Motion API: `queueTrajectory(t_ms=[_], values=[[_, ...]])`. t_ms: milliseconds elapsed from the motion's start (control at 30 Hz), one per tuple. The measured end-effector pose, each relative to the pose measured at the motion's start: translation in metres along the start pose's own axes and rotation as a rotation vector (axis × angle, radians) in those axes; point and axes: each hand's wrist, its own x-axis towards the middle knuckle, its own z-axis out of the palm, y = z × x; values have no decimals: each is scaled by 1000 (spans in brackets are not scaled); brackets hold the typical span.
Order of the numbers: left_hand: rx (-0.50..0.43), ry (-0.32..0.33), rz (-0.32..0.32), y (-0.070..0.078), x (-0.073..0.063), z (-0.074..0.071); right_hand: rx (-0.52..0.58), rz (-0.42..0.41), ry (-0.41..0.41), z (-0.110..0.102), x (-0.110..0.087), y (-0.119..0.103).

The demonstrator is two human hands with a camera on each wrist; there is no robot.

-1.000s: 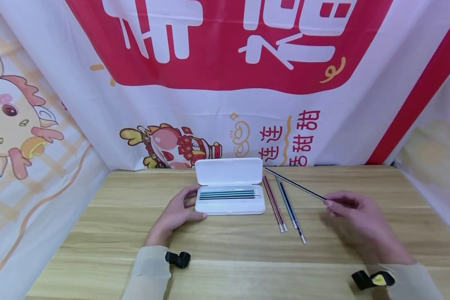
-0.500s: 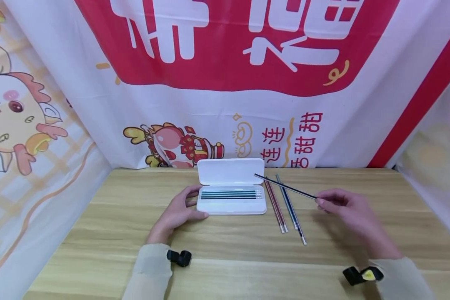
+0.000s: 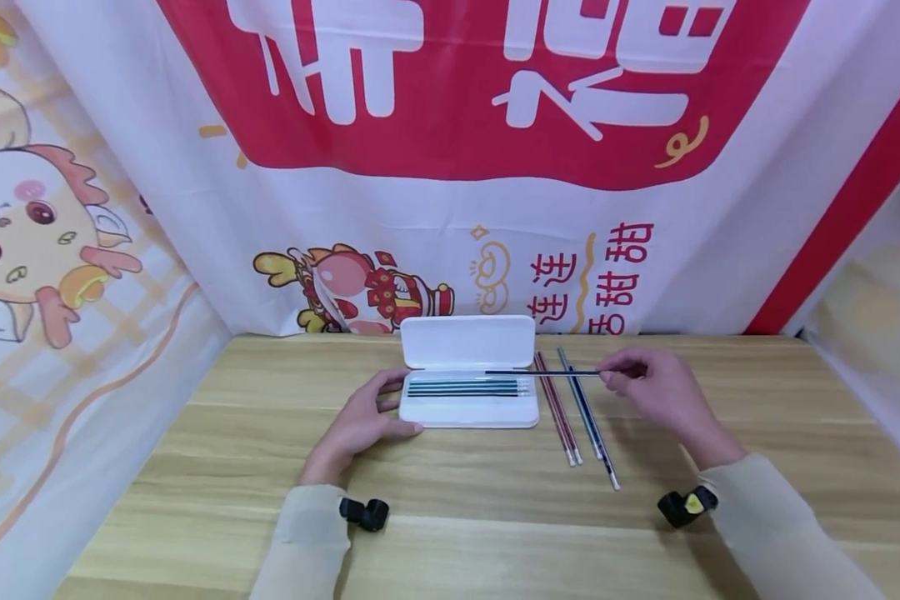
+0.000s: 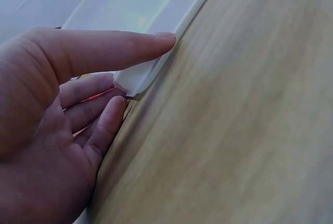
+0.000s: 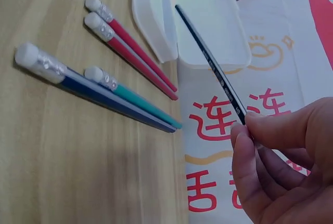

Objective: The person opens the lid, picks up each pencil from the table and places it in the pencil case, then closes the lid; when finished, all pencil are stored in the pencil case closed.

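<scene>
The right wrist view shows a slim, straight, dark pencil with a pale lengthwise stripe [image 5: 210, 65], pinched between the thumb and forefinger of the right hand [image 3: 656, 385]. In the head view it lies roughly level, its far end over the back edge of an open, rectangular, white case of smooth plastic with rounded corners [image 3: 468, 414]; whether it touches is unclear. The lid [image 3: 468, 340] stands tilted up. The left hand [image 3: 360, 423] is loosely spread at the case's left end, thumb straight along the front edge, other fingers beside the short side.

Counted on the wood-grained table [image 3: 495, 542], right of the case, are four loose pencils: two red pencils [image 5: 135, 61] side by side, one teal pencil [image 5: 148, 105] and one dark blue pencil [image 5: 119, 103], each with a white cylindrical eraser in a crimped silvery band. At least three teal or dark pencils [image 3: 461, 388] lie parallel inside the case; their exact number is hard to tell. Behind hangs one softly creased, printed white-and-red cloth [image 3: 435, 208].
</scene>
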Motion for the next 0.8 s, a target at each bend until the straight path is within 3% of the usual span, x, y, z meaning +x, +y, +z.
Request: queueTrajectory(t_ms=[200,367,800], values=[[-7,-1,-7,2,1,2,-67,-68,67,5,2,2],[-1,1,-6,3,2,2,-79,-104,75,11,5,0],[-16,6,-12,1,1,1,-53,-15,-27,35,32,-8]])
